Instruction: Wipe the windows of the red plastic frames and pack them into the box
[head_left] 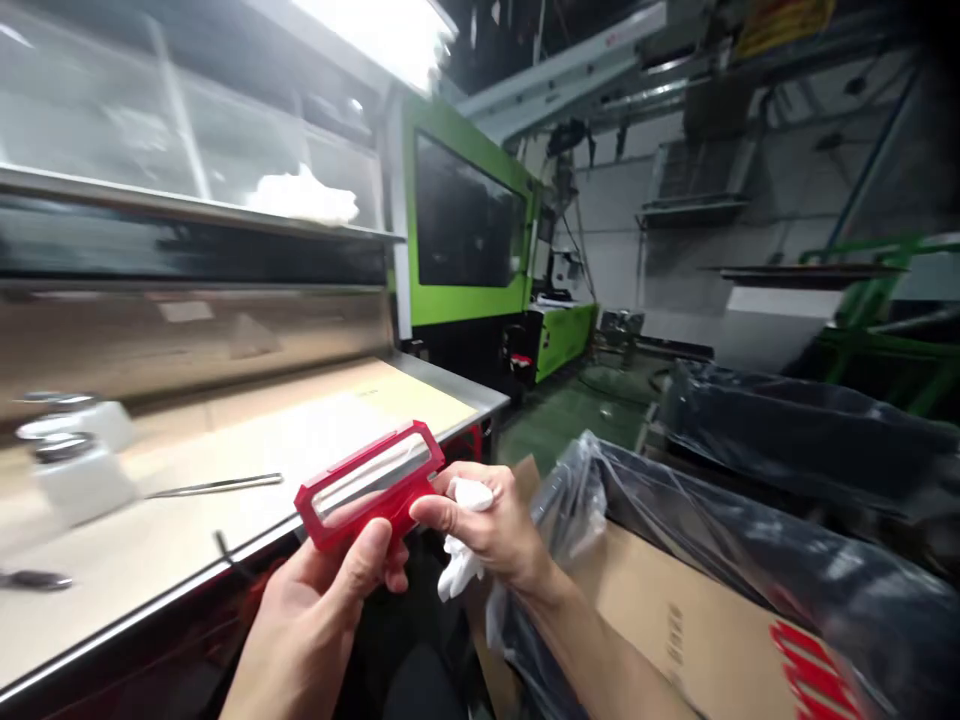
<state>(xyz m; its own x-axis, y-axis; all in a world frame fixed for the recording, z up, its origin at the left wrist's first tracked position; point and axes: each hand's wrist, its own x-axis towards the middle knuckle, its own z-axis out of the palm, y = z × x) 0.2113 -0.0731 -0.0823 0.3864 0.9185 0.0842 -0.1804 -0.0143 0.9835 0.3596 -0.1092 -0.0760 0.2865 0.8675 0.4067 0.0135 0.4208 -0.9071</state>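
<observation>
A red plastic frame (371, 487) with a long rectangular opening is held tilted over the table's front edge. My left hand (337, 585) is closed on its lower left side, thumb on the near face. At its right end, my right hand (487, 520) pinches the frame between thumb and fingers. That same hand also has a crumpled white cloth (461, 570) tucked in its grip, hanging below the fingers.
On the worktable (247, 430) lie a metal tool (214, 487) and a dark-handled tool (37, 580), beside white bottles (79, 480) with metal tops. A plastic-lined box (637, 570) at right holds cardboard and several red parts (814, 670). A green machine (469, 220) stands behind.
</observation>
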